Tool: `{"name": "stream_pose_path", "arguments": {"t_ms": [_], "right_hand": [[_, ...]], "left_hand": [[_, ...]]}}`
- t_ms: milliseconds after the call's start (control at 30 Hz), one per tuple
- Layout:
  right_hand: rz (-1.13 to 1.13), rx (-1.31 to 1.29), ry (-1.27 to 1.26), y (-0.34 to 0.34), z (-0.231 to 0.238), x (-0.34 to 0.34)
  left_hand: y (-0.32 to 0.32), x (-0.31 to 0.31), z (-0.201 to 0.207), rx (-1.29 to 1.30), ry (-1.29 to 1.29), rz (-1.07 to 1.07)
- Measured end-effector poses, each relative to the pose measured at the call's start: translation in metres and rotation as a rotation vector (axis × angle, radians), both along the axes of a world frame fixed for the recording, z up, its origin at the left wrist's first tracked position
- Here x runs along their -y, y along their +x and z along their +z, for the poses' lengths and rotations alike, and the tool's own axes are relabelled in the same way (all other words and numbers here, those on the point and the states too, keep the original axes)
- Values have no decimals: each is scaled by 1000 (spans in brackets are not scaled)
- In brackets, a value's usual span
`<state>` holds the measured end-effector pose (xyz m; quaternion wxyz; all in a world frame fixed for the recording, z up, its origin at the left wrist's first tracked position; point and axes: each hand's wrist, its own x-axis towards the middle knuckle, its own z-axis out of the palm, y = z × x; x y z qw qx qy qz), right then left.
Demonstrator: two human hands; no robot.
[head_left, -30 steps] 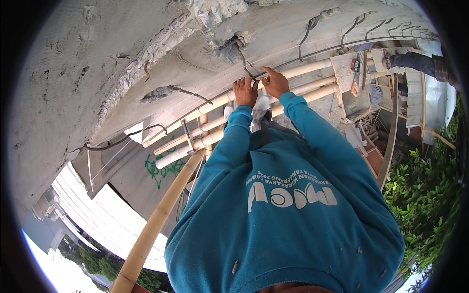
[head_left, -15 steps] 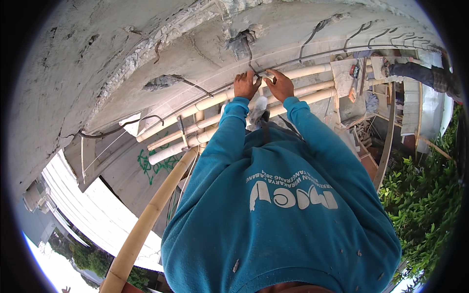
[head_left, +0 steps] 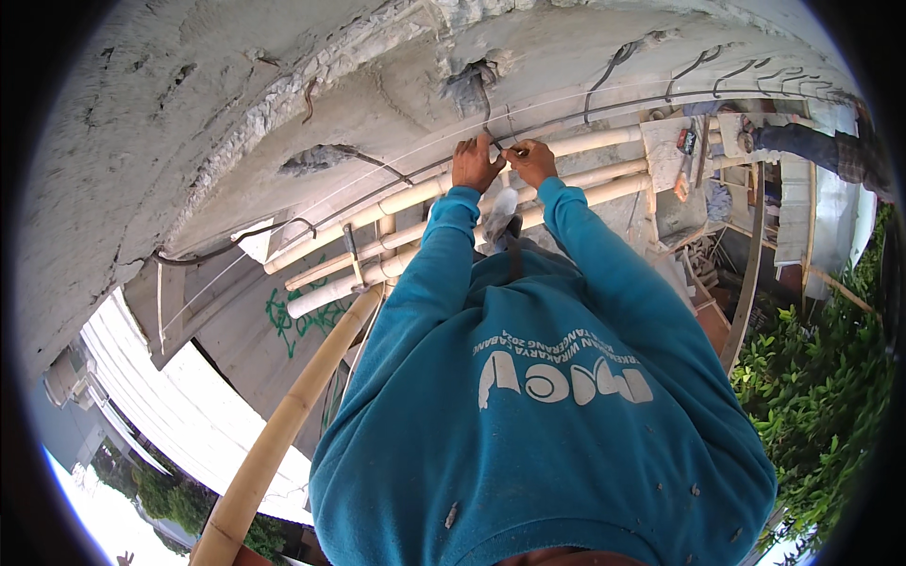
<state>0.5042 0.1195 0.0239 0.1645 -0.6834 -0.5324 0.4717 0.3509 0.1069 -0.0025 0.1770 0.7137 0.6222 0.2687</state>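
Observation:
My left hand (head_left: 477, 164) is closed at a long thin steel bar (head_left: 557, 119) that runs along the concrete wall. A bent rebar (head_left: 484, 99) comes out of a broken hole in the concrete and meets the long bar at my fingertips. My right hand (head_left: 532, 162) is just right of the left, thumb and fingers pinched together at the same crossing. What lies in that pinch is too small to make out. Below my hands run several bamboo poles (head_left: 595, 175). A hammer (head_left: 352, 255) hangs on them, left of my left forearm.
More bent rebars (head_left: 609, 77) stick out of the wall to the right. A handsaw (head_left: 682, 174) lies on a board there, near another person's leg (head_left: 802, 141). A slanting bamboo pole (head_left: 283, 429) stands at lower left. Green leaves (head_left: 812, 396) fill the lower right.
My right hand has shifted slightly left and its fingers have drawn from a spread shape into a pinch. The left hand stays at the bar crossing.

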Motion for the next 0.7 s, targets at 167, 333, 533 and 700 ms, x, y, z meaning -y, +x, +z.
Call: {"name": "stream_pose_path", "arguments": {"t_ms": [167,333,533,700], "right_hand": [[-77,-164,-286,-5,12,-3],[-208,-364,-394,-8,0,-6],[-460,-556,-519,-13,8,-4],[-519,-668,-460,-25,9,3]], "left_hand": [[0,1,1,3,-17,10],[2,-2,12,17,-168,-4],[5,-18,44,305,-339,358],[12,-38,50,80,-411,330]]}}
